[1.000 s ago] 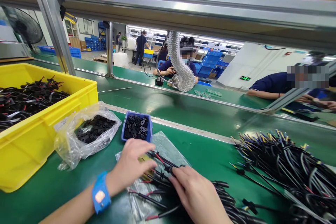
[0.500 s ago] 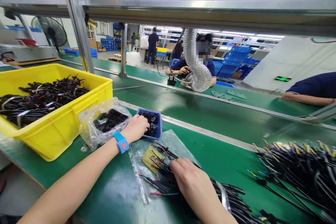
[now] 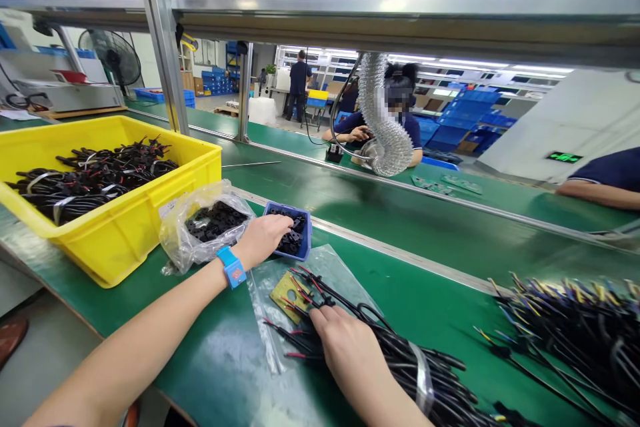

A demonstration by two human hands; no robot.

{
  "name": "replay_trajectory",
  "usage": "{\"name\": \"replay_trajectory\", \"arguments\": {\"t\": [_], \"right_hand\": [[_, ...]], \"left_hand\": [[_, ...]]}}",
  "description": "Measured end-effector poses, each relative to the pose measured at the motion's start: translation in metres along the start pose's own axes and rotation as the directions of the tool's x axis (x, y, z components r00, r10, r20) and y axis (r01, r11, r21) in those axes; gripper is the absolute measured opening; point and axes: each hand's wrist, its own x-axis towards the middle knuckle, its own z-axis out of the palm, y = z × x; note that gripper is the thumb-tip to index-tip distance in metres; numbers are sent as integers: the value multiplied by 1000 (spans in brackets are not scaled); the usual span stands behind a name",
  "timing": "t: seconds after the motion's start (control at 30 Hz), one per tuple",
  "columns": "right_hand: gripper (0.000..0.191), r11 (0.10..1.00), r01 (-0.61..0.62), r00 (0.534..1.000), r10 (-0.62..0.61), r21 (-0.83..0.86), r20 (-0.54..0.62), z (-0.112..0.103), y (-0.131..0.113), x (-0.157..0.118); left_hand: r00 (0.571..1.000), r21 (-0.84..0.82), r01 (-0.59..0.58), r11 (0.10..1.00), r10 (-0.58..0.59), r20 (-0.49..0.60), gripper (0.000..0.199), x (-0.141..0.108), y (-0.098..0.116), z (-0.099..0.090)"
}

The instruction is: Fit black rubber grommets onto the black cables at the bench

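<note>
My left hand (image 3: 267, 235), with a blue band on its wrist, is over a small blue bin (image 3: 309, 240) of black plastic parts (image 3: 295, 233). Its fingers are bent together at the near side of the bin; whatever they pinch is hidden. My right hand (image 3: 345, 340) is closed on a black cable among a bundle of black cables (image 3: 400, 363) with red and black wire ends, tied with a clear band. Under the wire ends lie a clear plastic bag (image 3: 330, 267) and a yellowish plate with a hole (image 3: 283, 297).
A yellow crate (image 3: 125, 233) of bundled cables stands left, beside an open clear bag (image 3: 173, 233) of black parts. More cables (image 3: 575, 327) lie right. A metal post (image 3: 167, 47) and a flexible duct (image 3: 375, 113) stand beyond. Co-workers sit across the green table (image 3: 425, 280).
My right hand has shifted slightly left along the cables, and a looped cable now shows beyond it. My left hand stays at the blue bin, its fingers slightly higher. The view has turned a little.
</note>
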Motion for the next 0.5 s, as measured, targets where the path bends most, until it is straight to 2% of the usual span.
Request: {"name": "replay_trajectory", "arguments": {"t": [0.13, 0.23, 0.33, 0.5], "right_hand": [[25, 996, 33, 999, -32, 80, -17, 2, -2, -2], [26, 995, 52, 998, -53, 83, 13, 6, -5, -3], [23, 998, -9, 999, 7, 64, 38, 8, -7, -2], [23, 996, -41, 999, 39, 74, 31, 10, -7, 0]], "left_hand": [[996, -190, 73, 979, -80, -30, 15, -30, 14, 1], [981, -346, 193, 918, -187, 51, 11, -52, 21, 4], [954, -376, 300, 877, -270, 133, 7, -63, 21, 4], [957, -420, 280, 863, -216, 194, 4, -65, 16, 4]]}}
